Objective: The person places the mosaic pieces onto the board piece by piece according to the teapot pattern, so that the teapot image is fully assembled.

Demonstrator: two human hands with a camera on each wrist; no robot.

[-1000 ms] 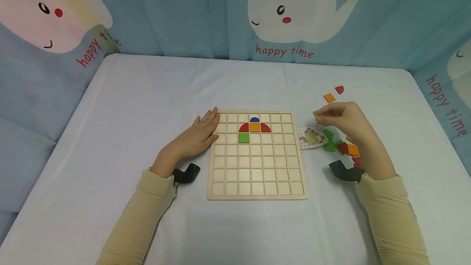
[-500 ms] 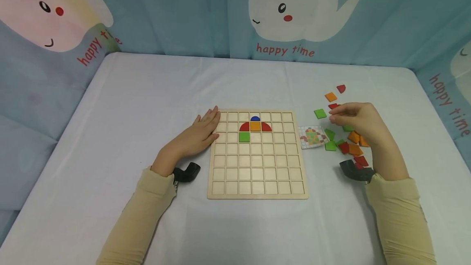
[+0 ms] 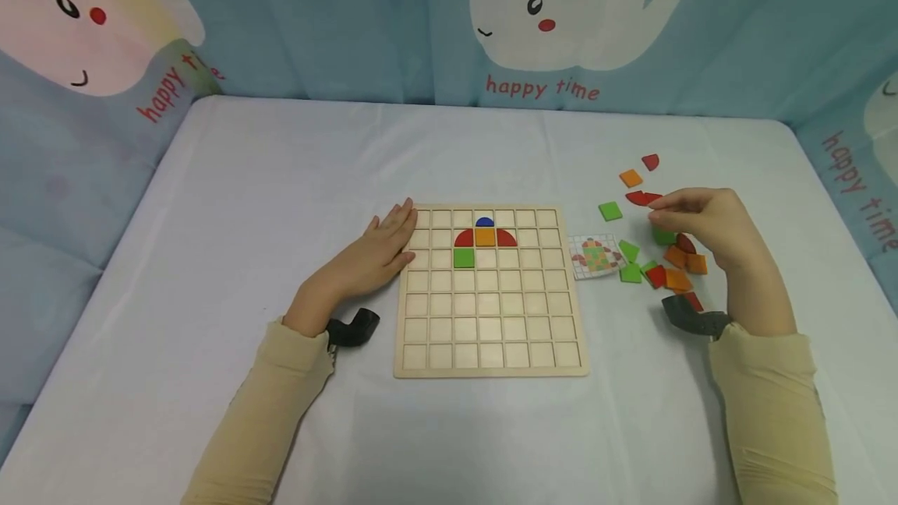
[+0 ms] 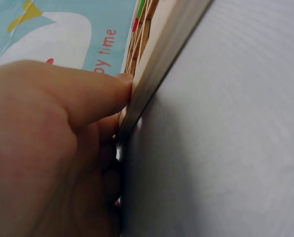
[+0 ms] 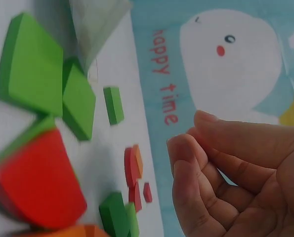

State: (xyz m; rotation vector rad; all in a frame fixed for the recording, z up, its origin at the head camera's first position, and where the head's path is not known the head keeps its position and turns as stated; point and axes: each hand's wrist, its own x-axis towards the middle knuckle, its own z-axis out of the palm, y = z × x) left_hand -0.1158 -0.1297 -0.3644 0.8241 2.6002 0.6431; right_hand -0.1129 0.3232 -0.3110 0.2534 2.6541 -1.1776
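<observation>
white table [image 3: 295, 162] | grid board [image 3: 489, 305] | picture card [image 3: 595, 257] | loose coloured tiles [image 3: 631, 273]

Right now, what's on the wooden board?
On the wooden board are a blue half-circle, an orange square, two red quarter-circles and a green square. The left hand hides part of its left edge, so I can't see there.

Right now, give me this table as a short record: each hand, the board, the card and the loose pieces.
Left hand: rests at the left edge of the wooden board
Right hand: near the loose tiles, no piece visible in it
On board: blue half-circle, orange square, two red quarter-circles, green square
Card: printed pattern, beside the board's right edge
Loose colours: green, red, orange
</observation>
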